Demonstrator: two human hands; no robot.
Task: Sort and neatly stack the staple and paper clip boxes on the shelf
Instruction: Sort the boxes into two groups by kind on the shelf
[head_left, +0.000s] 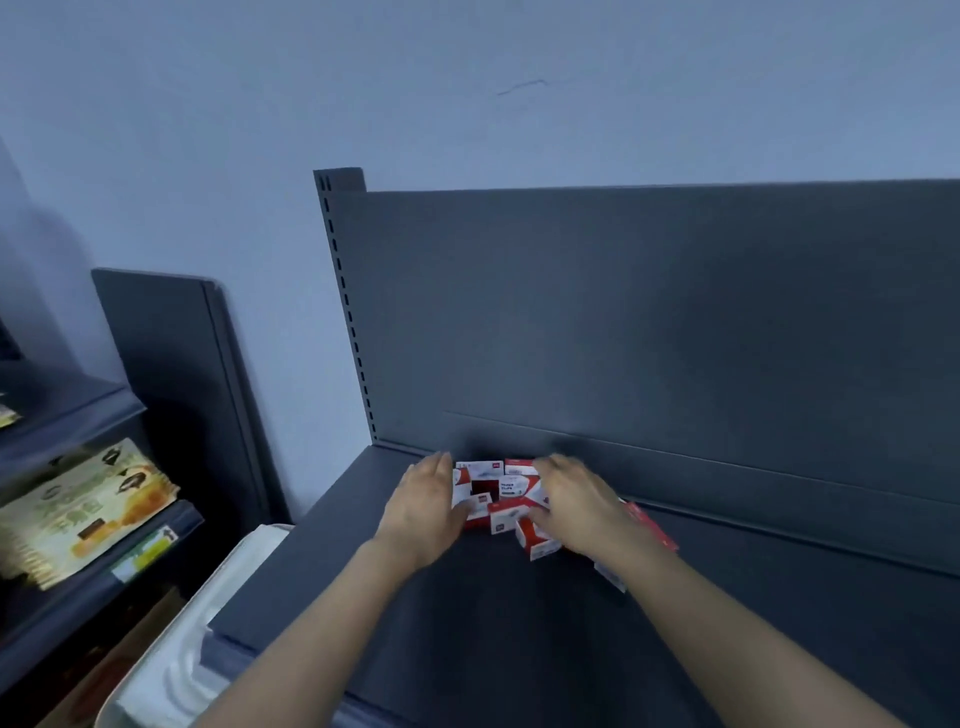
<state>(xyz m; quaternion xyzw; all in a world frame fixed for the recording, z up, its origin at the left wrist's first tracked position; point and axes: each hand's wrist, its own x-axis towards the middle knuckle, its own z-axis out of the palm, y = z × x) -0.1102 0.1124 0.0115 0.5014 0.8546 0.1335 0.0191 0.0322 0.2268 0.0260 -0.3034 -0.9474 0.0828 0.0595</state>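
Note:
Several small red-and-white boxes (501, 499) lie jumbled near the back of a dark grey shelf (467, 623). My left hand (426, 506) rests flat against the left side of the pile, fingers extended. My right hand (579, 506) lies over the pile's right side, fingers curled on a box; the grip itself is hidden. One box (537, 543) sits tilted at the front. A red box (654, 525) and a pale one (610, 574) peek out beside my right forearm.
The shelf's dark back panel (675, 322) rises behind the boxes. At left stands another shelf unit with green and yellow packets (83, 512). A white tray-like object (171, 654) sits below the shelf's left edge.

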